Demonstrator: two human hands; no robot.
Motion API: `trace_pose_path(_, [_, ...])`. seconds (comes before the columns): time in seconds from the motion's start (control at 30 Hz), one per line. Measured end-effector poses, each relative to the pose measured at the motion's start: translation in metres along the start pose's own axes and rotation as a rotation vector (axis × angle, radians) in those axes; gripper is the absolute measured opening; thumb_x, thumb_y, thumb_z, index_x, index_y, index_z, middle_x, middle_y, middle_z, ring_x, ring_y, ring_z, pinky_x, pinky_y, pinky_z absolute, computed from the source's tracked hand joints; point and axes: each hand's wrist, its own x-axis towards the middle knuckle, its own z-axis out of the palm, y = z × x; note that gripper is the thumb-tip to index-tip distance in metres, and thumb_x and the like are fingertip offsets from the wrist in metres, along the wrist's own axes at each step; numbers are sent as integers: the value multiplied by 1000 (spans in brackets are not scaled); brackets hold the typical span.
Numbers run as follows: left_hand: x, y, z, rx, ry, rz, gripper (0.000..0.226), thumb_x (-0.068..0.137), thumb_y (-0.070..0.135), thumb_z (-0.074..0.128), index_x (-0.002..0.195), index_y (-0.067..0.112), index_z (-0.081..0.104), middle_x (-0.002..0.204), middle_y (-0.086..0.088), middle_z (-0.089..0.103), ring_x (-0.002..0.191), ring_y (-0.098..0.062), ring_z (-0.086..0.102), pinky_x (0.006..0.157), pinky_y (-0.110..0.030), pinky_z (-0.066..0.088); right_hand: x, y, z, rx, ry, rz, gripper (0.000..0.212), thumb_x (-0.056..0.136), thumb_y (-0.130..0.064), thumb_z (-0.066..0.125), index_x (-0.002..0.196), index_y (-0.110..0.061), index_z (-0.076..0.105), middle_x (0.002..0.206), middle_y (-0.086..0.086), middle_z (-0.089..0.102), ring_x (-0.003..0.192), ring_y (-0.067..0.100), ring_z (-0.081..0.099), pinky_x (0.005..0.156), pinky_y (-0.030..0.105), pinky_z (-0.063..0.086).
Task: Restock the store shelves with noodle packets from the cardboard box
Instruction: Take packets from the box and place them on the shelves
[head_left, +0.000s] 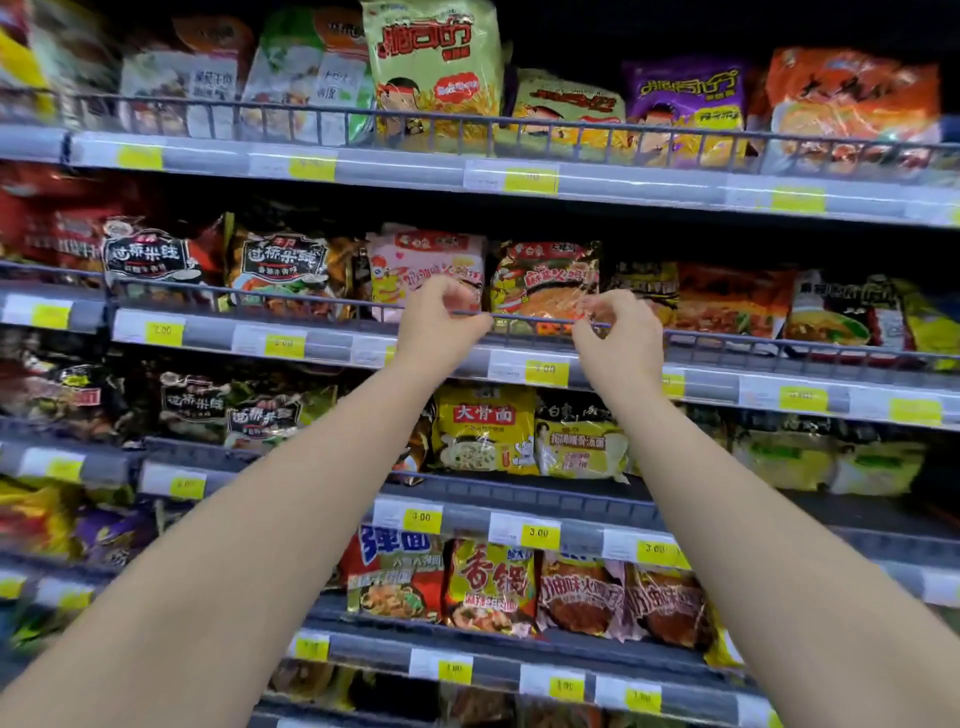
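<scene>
The left hand (441, 319) is up at the wire rail (530, 318) of the second shelf, its fingers curled just in front of the pink noodle packet (423, 260). To the right stands the orange-yellow noodle packet (545, 275). The right hand (618, 335) is at that packet's lower right corner, fingertips drawn together. I cannot tell whether either hand grips a packet or the rail.

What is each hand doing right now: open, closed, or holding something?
Left hand: fingers curled by the pink packet; grip cannot be told.
Right hand: fingers curled by the orange packet; grip cannot be told.
</scene>
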Motion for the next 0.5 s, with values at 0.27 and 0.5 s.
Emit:
trace_pose_path(0.27, [-178,-46,-1,-177,-47,-430,17,85,11,63,97,20,55,87,13,52,89,-12,55,77,-26,42,-153,5,-30,305,-238,120,6,89,-26,58,90,-26,51,78,-11,51,72,6,49,64,22,40])
trace_pose_path(0.5, [-340,-107,-39,-115,-138,-823,24,83,5,60,80,27,51,85,1,51,86,-21,53,75,-32,45,-330,42,-25,259,-605,342,8,90,-23,58,91,-20,52,80,-2,55,73,15,54,66,28,42])
